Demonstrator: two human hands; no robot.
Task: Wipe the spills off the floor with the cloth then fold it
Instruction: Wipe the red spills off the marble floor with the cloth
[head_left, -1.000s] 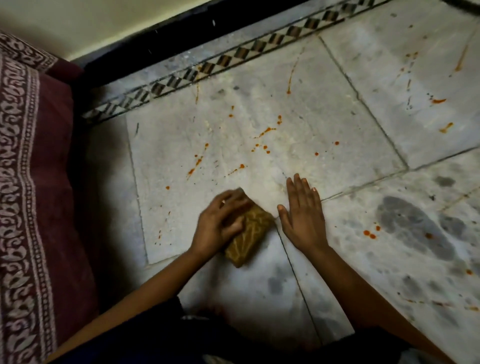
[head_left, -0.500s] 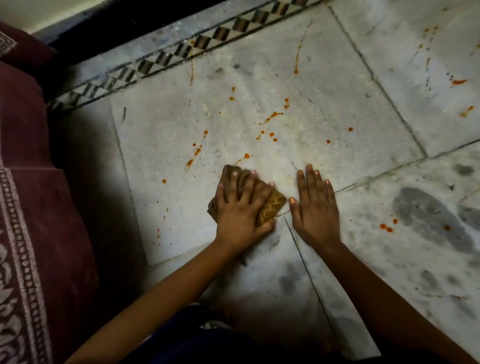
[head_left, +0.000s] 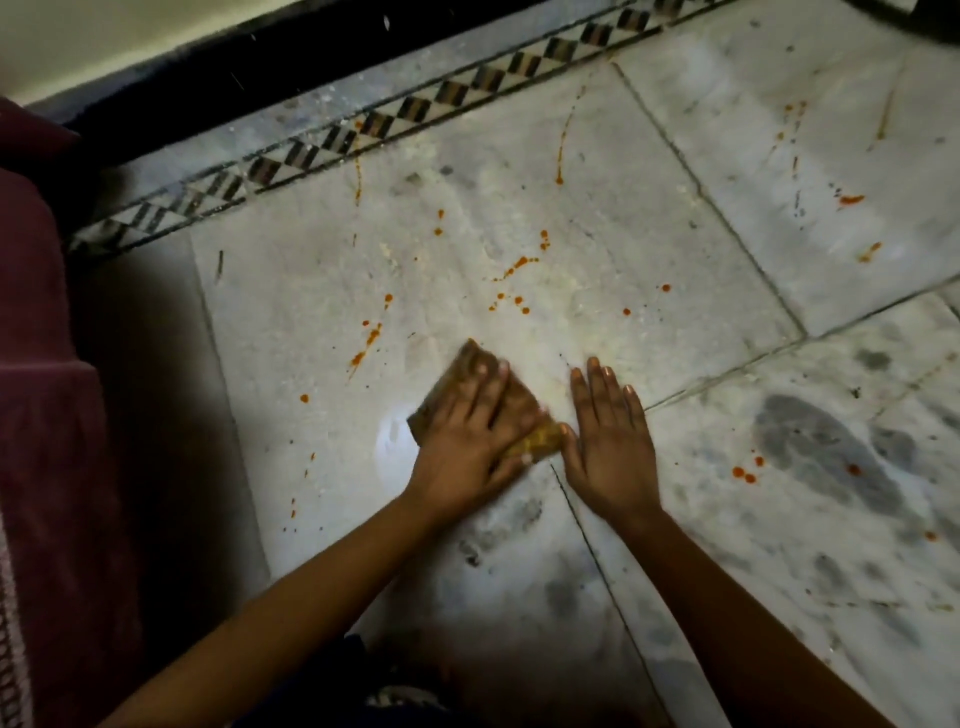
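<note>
At the far left a maroon patterned fabric (head_left: 36, 415) edges the marble floor (head_left: 322, 291), and the wiping step is in hand, judged from the orange spills (head_left: 511, 267) that lie scattered across the tile ahead. The left hand (head_left: 470, 436) lies flat with fingers spread on the folded mustard-brown cloth (head_left: 540, 441), pressing it to the floor rather than clenching it; the cloth sits at the near corner of the central tile, and its far corner pokes out beyond the fingertips. Just beside it the right hand (head_left: 610, 447) rests palm down on the bare floor, empty and splayed as a brace, its thumb close to the cloth's edge, though blur leaves it unclear whether they touch. Further right, more orange drops (head_left: 744, 474) sit on the grey-mottled tile. Against the frame half a second back, the cloth and left hand have slid slightly forward and left, and the drop that lay just ahead of the cloth is gone from sight, probably wiped or covered. The next move likely calls for pushing the cloth onward under steady pressure through the cluster ahead, and folding comes much later.
</note>
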